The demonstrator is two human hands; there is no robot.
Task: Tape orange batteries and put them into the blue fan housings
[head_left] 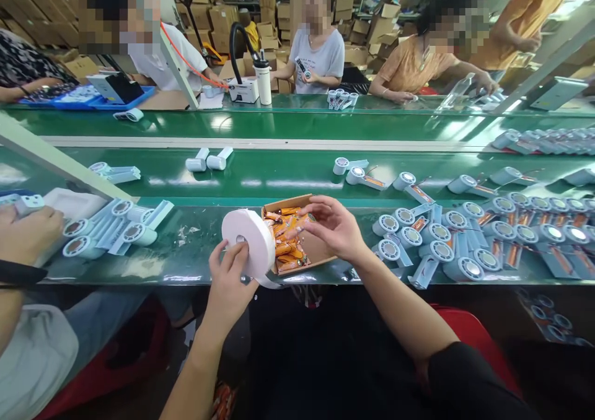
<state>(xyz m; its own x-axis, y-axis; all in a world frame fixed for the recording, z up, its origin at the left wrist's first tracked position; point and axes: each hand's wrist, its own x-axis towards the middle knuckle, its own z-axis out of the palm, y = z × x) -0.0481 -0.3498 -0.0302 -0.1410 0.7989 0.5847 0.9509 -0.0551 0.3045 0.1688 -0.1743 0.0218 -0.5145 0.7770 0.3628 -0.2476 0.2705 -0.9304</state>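
Note:
My left hand (230,277) grips a white roll of tape (248,240) at the near edge of the green bench (195,259), fingers closed on the roll's lower side. My right hand (332,225) reaches over an open cardboard box (318,249) of orange batteries (286,246) and pinches one orange battery (300,223) above the box. The roll stands on edge just left of the box.
Several white fan housings (432,237) with orange batteries lie right of the box; more housings (116,228) lie to the left by a co-worker's hand (28,234). A green conveyor (288,175) carries loose parts. Other people work across the belt.

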